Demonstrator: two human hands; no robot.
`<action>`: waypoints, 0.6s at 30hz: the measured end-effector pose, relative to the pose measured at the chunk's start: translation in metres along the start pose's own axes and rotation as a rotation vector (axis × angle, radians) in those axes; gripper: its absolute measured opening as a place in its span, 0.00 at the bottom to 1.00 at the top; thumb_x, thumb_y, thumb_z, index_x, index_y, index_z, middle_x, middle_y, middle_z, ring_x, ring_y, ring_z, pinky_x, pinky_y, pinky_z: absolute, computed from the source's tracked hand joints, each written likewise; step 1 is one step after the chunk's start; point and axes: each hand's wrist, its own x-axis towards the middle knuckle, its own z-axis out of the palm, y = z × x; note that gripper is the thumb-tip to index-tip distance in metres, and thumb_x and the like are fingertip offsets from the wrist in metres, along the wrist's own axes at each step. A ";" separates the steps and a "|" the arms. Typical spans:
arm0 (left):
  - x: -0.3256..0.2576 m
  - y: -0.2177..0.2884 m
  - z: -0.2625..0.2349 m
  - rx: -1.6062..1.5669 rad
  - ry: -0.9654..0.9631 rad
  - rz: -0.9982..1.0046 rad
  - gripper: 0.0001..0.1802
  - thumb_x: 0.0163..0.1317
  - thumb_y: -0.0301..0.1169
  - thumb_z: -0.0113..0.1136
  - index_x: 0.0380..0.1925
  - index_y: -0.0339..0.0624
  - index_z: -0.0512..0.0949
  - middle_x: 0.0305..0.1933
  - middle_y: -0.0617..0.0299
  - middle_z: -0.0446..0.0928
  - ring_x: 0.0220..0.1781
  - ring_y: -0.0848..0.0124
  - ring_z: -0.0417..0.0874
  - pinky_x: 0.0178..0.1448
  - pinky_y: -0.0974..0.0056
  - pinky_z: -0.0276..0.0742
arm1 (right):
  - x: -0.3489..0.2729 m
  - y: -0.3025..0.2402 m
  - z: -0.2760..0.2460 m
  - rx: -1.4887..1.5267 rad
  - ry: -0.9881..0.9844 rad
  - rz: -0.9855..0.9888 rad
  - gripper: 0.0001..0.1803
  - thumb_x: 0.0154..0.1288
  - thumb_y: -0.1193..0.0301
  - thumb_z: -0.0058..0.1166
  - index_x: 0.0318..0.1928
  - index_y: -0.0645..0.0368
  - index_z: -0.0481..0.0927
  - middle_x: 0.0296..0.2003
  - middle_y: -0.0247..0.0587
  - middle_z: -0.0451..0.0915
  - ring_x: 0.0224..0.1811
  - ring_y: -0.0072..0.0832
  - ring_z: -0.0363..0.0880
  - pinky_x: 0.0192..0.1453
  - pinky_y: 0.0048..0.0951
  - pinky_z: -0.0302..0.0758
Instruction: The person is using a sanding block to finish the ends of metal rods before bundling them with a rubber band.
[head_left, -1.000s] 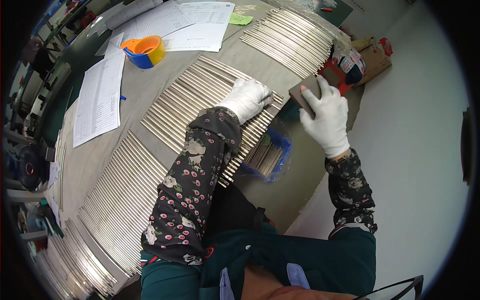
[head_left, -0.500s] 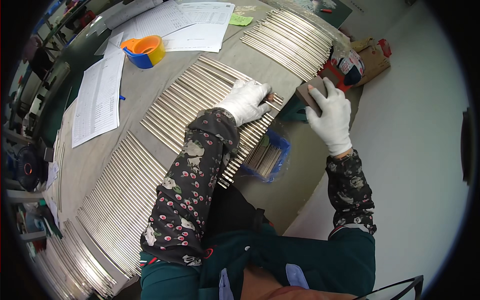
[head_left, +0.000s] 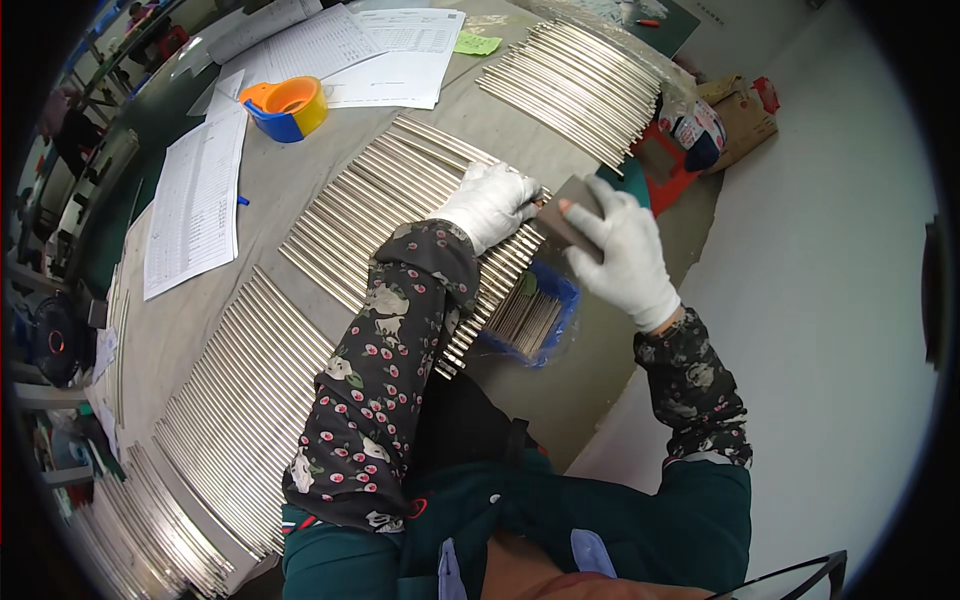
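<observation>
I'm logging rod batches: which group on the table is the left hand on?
The middle group: the left hand rests on it. The top-right group and lower-left groups have no hand on them.

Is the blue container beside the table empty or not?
Not empty: slender pieces show inside the blue container; how full, I cannot tell.

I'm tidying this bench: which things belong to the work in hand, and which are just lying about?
Apparently in use:
brown block, held in the right hand
middle metal rods, under the left hand

Apparently lying about:
tape dispenser
printed sheets
green note
</observation>
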 end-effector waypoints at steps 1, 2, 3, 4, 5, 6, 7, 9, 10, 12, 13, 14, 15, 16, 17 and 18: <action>-0.001 0.001 -0.002 0.002 -0.001 -0.002 0.07 0.57 0.34 0.59 0.32 0.44 0.78 0.30 0.58 0.78 0.40 0.60 0.78 0.46 0.55 0.70 | 0.002 0.008 -0.001 -0.173 0.039 0.125 0.22 0.42 0.66 0.59 0.44 0.51 0.81 0.52 0.52 0.71 0.45 0.42 0.73 0.43 0.38 0.72; 0.001 0.002 -0.003 0.004 -0.024 0.009 0.07 0.56 0.33 0.60 0.33 0.45 0.79 0.31 0.58 0.78 0.41 0.60 0.78 0.47 0.55 0.70 | 0.003 0.016 -0.004 -0.351 0.076 0.252 0.23 0.42 0.66 0.59 0.44 0.51 0.80 0.53 0.52 0.71 0.46 0.42 0.73 0.45 0.38 0.72; 0.002 0.003 -0.004 0.007 -0.048 0.021 0.08 0.55 0.33 0.61 0.34 0.45 0.79 0.31 0.58 0.78 0.41 0.59 0.77 0.47 0.55 0.71 | -0.001 0.025 -0.004 -0.279 0.089 0.315 0.23 0.42 0.66 0.59 0.45 0.51 0.80 0.53 0.51 0.71 0.46 0.42 0.72 0.47 0.38 0.72; 0.002 0.004 -0.003 0.007 -0.047 0.019 0.08 0.55 0.33 0.61 0.34 0.45 0.79 0.31 0.58 0.78 0.41 0.59 0.77 0.47 0.55 0.71 | -0.003 0.025 -0.003 -0.278 0.089 0.313 0.23 0.42 0.66 0.59 0.45 0.51 0.80 0.53 0.51 0.71 0.46 0.42 0.72 0.47 0.38 0.72; 0.001 0.005 -0.003 0.086 0.010 0.041 0.08 0.53 0.33 0.62 0.34 0.46 0.79 0.33 0.59 0.77 0.42 0.59 0.77 0.47 0.56 0.71 | -0.005 0.023 -0.003 -0.240 0.098 0.279 0.23 0.42 0.66 0.59 0.45 0.51 0.80 0.53 0.50 0.71 0.46 0.41 0.72 0.47 0.38 0.72; 0.000 0.006 -0.003 0.164 0.068 0.063 0.08 0.52 0.33 0.63 0.33 0.47 0.79 0.35 0.60 0.77 0.42 0.58 0.77 0.46 0.56 0.72 | -0.007 0.021 -0.003 -0.203 0.108 0.244 0.23 0.42 0.66 0.59 0.45 0.51 0.80 0.53 0.50 0.71 0.46 0.41 0.72 0.47 0.38 0.71; 0.000 0.007 -0.002 0.162 0.068 0.063 0.08 0.52 0.33 0.63 0.33 0.47 0.79 0.35 0.60 0.77 0.42 0.58 0.77 0.46 0.56 0.72 | -0.008 0.017 -0.001 -0.178 0.094 0.246 0.23 0.42 0.65 0.59 0.45 0.50 0.80 0.53 0.50 0.71 0.46 0.41 0.72 0.47 0.38 0.71; -0.001 0.010 -0.001 0.251 0.206 -0.021 0.09 0.49 0.33 0.64 0.33 0.49 0.79 0.36 0.61 0.76 0.43 0.59 0.76 0.45 0.57 0.73 | -0.013 0.012 -0.002 -0.180 0.088 0.246 0.23 0.42 0.65 0.59 0.45 0.50 0.80 0.53 0.50 0.71 0.47 0.41 0.72 0.47 0.38 0.71; -0.002 0.011 -0.003 0.298 0.275 -0.064 0.10 0.48 0.33 0.65 0.32 0.50 0.79 0.37 0.61 0.76 0.44 0.60 0.75 0.44 0.57 0.73 | -0.014 0.010 -0.002 -0.179 0.087 0.244 0.24 0.42 0.65 0.59 0.45 0.50 0.80 0.53 0.50 0.71 0.47 0.41 0.72 0.48 0.38 0.71; -0.005 0.010 -0.009 0.310 0.154 -0.088 0.10 0.49 0.35 0.64 0.34 0.50 0.78 0.36 0.61 0.75 0.44 0.60 0.74 0.46 0.56 0.72 | -0.018 0.010 -0.005 -0.155 0.048 0.265 0.24 0.42 0.65 0.59 0.46 0.49 0.79 0.53 0.50 0.71 0.48 0.42 0.71 0.49 0.38 0.70; -0.010 0.010 -0.015 0.204 0.023 -0.041 0.10 0.51 0.37 0.62 0.34 0.50 0.78 0.38 0.60 0.75 0.47 0.58 0.73 0.49 0.55 0.70 | -0.022 0.012 -0.005 -0.157 0.056 0.262 0.25 0.42 0.65 0.59 0.46 0.49 0.79 0.53 0.50 0.71 0.48 0.42 0.71 0.49 0.38 0.69; -0.013 0.010 -0.020 0.097 -0.108 0.006 0.11 0.52 0.39 0.61 0.34 0.49 0.78 0.40 0.59 0.75 0.50 0.57 0.73 0.51 0.53 0.69 | -0.024 0.013 -0.004 -0.159 0.063 0.259 0.25 0.42 0.65 0.59 0.47 0.49 0.79 0.54 0.51 0.70 0.48 0.42 0.71 0.49 0.38 0.69; -0.016 0.011 -0.025 0.049 -0.156 0.016 0.10 0.54 0.39 0.61 0.34 0.49 0.77 0.39 0.61 0.74 0.50 0.59 0.71 0.52 0.52 0.65 | -0.026 0.013 -0.005 -0.158 0.064 0.260 0.25 0.42 0.65 0.59 0.47 0.49 0.79 0.54 0.51 0.70 0.48 0.42 0.71 0.49 0.38 0.69; -0.014 0.012 -0.028 0.051 -0.155 0.014 0.10 0.54 0.39 0.61 0.34 0.49 0.77 0.39 0.61 0.74 0.50 0.59 0.71 0.52 0.52 0.65 | -0.027 0.013 -0.005 -0.156 0.065 0.254 0.25 0.42 0.65 0.59 0.47 0.49 0.79 0.54 0.51 0.70 0.48 0.42 0.71 0.49 0.38 0.69; -0.011 0.013 -0.030 0.077 -0.238 -0.029 0.10 0.54 0.39 0.60 0.35 0.49 0.77 0.40 0.60 0.74 0.51 0.58 0.71 0.52 0.52 0.65 | -0.027 0.012 -0.005 -0.154 0.066 0.249 0.25 0.42 0.65 0.60 0.47 0.49 0.79 0.54 0.51 0.70 0.48 0.42 0.71 0.49 0.38 0.69; -0.008 0.014 -0.030 0.102 -0.321 -0.071 0.11 0.55 0.39 0.60 0.35 0.49 0.76 0.41 0.60 0.74 0.51 0.58 0.70 0.53 0.52 0.65 | -0.027 0.011 -0.005 -0.153 0.067 0.248 0.25 0.42 0.65 0.60 0.47 0.49 0.79 0.54 0.51 0.70 0.48 0.42 0.71 0.49 0.38 0.69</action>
